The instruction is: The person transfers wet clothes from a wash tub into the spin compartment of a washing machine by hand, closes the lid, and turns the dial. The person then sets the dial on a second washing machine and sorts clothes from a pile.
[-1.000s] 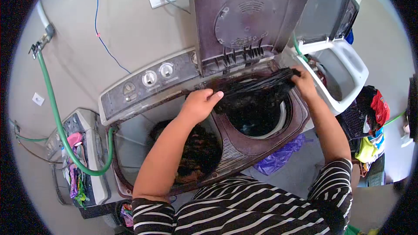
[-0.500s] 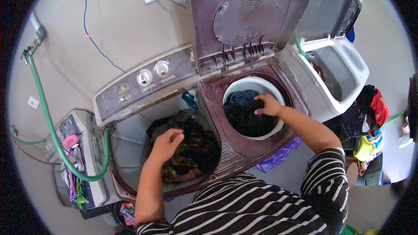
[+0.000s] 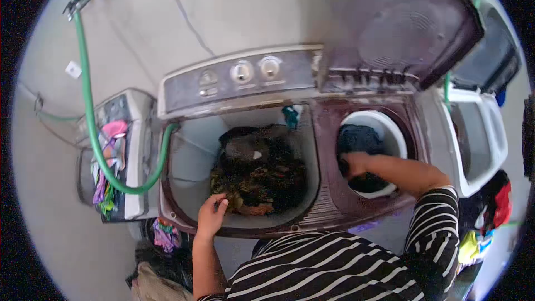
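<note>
A maroon twin-tub washing machine (image 3: 245,72) stands in front of me with both lids up. Its left wash tub (image 3: 189,150) holds a heap of dark and brown wet clothes (image 3: 259,170). My left hand (image 3: 212,214) rests at the near edge of that heap, fingers curled onto a brown piece. My right hand (image 3: 354,163) reaches into the white spinner drum (image 3: 384,128) on the right and presses on the dark clothes (image 3: 359,139) inside; its fingers are buried in the cloth.
The raised spinner lid (image 3: 401,28) stands behind the drum. A green hose (image 3: 89,111) runs from a wall tap into the wash tub. A small machine (image 3: 134,134) draped with colourful cloth stands left, a white machine (image 3: 479,128) right. Clothes (image 3: 496,206) pile at far right.
The black garment I held stretched over the spinner went down into the drum. My right hand followed it in, my left dropped to the wash tub's heap, and my view swung left.
</note>
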Motion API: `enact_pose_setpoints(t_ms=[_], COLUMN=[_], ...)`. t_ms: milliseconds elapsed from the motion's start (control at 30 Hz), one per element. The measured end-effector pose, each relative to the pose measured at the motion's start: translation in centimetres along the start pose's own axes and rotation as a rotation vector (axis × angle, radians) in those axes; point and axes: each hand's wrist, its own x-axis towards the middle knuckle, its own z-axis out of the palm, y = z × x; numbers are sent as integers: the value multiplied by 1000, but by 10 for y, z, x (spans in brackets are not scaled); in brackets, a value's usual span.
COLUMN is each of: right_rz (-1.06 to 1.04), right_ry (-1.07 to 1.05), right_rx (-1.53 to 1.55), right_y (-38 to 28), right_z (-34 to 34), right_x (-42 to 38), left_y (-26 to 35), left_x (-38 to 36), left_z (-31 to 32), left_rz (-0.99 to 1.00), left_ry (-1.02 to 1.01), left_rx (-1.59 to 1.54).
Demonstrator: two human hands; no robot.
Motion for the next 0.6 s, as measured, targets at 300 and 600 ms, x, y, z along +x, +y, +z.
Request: enact_pose_setpoints(t_ms=[300, 600], right_rz=[103, -8], right_ry=[307, 846], right_rx=[354, 810], right_y=[71, -28], right_z=[58, -70], right_x=[24, -57], left_y=[-14, -45], left_x=[-19, -25], left_z=[5, -31], left_rz=[115, 100], left_ry=[297, 466], left_rx=[228, 268])
